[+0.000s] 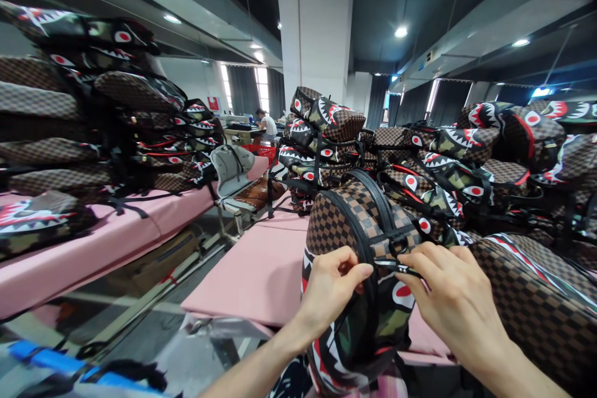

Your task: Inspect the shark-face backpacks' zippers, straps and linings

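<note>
A brown checkered duffel bag [336, 217] with camouflage panels, a shark-mouth print and black trim stands on end in front of me, at the edge of the pink table. At its black piped seam, my left hand [332, 281] is closed, thumb and forefinger pinched together against the bag. My right hand [450, 289] grips a slim black tool with a pale metal part [402, 268], its tip at the strap near the bag's top. Whether the tool is a pair of thread snips is hard to make out. The right fingertips are partly hidden behind the hand.
More printed bags are piled behind and right [321, 155], with a large checkered bag [536, 298] close by my right arm. Another stack [51, 149] rests on a pink table [153, 217] at left. A grey chair [231, 171] stands between; a person [267, 126] sits far back.
</note>
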Available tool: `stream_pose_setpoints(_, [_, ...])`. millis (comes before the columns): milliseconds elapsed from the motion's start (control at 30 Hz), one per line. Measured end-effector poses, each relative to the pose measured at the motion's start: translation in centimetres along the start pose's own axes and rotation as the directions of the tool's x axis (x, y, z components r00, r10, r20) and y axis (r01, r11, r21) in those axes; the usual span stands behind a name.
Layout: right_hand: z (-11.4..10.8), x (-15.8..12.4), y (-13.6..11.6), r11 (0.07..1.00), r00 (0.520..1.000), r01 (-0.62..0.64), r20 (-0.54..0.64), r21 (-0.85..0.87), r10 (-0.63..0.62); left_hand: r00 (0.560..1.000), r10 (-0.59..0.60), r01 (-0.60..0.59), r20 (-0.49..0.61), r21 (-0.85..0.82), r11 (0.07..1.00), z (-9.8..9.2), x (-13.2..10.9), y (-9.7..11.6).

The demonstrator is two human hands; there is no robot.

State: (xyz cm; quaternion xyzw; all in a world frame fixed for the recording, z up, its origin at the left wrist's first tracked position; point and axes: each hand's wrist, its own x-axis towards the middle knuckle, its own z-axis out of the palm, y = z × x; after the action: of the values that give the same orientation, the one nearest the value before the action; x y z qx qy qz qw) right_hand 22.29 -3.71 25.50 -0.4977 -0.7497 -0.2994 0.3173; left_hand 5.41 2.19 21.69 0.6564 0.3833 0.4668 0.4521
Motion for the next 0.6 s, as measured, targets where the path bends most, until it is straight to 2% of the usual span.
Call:
stream_pose_setpoints(167, [-0.1, 0.3, -0.2, 1.000, 0.999, -0.007, 0.032, 0.021, 0.006, 1.000, -0.016, 0.016, -0.001, -0.006, 1.000, 0.0, -0.1, 0.5])
stream_pose_setpoints(300, [-0.2, 0.2, -0.3, 0.999, 1.000, 0.006, 0.000, 0.053, -0.006, 1.000, -0.020, 0.020, 0.003, -0.015, 1.000, 0.0, -0.2, 0.6])
stream_pose_setpoints(500, [-0.2, -0.5, 1.4, 0.973, 0.997, -0.024, 0.078, 0.232, 0.006, 0.999, -0.034, 0.034, -0.014, -0.017, 0.999, -0.2, -0.2, 0.6])
stream_pose_setpoints(600, [0.3, -0.9, 1.8, 0.971, 1.000, -0.023, -0.001, 0.240, 0.024, 0.999, -0.043, 0.043, -0.014, -0.015, 0.999, -0.2, -0.2, 0.6])
